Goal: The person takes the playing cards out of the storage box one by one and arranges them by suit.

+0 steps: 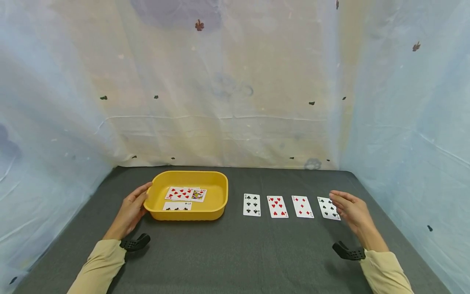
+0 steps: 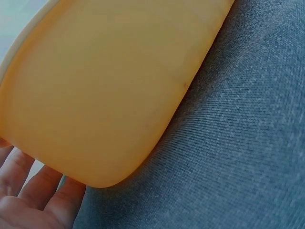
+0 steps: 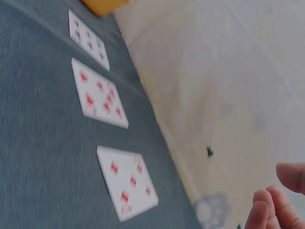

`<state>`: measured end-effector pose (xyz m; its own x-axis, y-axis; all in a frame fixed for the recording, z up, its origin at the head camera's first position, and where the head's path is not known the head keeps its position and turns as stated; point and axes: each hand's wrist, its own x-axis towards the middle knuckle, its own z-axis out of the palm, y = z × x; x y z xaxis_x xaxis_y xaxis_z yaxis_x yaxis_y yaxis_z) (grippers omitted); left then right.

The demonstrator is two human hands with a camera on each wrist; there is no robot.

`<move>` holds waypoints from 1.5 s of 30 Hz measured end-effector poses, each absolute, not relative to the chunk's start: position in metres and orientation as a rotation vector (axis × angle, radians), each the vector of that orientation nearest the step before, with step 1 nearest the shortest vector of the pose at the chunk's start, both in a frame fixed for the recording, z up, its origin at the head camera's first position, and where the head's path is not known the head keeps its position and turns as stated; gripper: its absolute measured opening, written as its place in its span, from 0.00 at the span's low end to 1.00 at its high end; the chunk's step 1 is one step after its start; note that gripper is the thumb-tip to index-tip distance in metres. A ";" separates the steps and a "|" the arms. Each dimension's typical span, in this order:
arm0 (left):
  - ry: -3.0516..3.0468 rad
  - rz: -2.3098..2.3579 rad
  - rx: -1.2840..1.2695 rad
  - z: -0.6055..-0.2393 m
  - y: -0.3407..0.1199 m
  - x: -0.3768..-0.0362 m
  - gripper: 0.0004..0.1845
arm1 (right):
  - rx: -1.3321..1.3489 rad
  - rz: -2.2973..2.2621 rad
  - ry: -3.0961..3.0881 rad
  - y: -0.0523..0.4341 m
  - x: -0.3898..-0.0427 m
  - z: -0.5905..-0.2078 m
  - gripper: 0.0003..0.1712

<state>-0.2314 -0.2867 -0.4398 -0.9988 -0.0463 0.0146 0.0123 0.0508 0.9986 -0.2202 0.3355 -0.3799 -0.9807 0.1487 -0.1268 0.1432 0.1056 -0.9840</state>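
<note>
1. The left hand (image 1: 130, 212) sits at lower left of the head view, fingers straight and lying against the left outer wall of the yellow tray (image 1: 220, 196); it grips nothing. In the left wrist view the fingers (image 2: 28, 186) show under the tray's (image 2: 105, 86) rounded corner.
2. The right hand (image 1: 350, 210) hovers at lower right, fingers relaxed and slightly bent, holding nothing. It is over the right edge of the spade card (image 1: 328, 208); whether it touches the card cannot be told.
3. In the right wrist view only fingertips (image 3: 271, 205) show at the lower right corner, apart from the cards.
4. Four cards lie face up in a row right of the tray: club card (image 1: 251, 204), heart card (image 1: 277, 206), diamond card (image 1: 302, 206), then the spade card. They lie near one another without touching.
5. The tray holds several face-up cards (image 1: 183, 194): a red heart card, a face card partly under it, and a club card nearest the front wall.
6. A black wrist mount (image 1: 135, 243) shows at the left cuff and another (image 1: 346, 251) at the right.
7. The bench (image 1: 235, 253) is covered in dark grey woven cloth.
8. Pale, blotched sheeting (image 1: 235, 81) with small dark marks walls in three sides.
9. The card corner marks are too small to read.
</note>
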 end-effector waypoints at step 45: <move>-2.265 -2.105 0.042 -0.440 -0.284 -0.231 0.29 | 0.485 2.064 -2.347 0.182 -0.233 -0.330 0.17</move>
<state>-0.2311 -0.2842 -0.4396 -0.9984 -0.0534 0.0176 0.0136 0.0733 0.9972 -0.2325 0.1816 -0.3295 -0.9527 -0.2413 0.1846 -0.2138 0.1012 -0.9716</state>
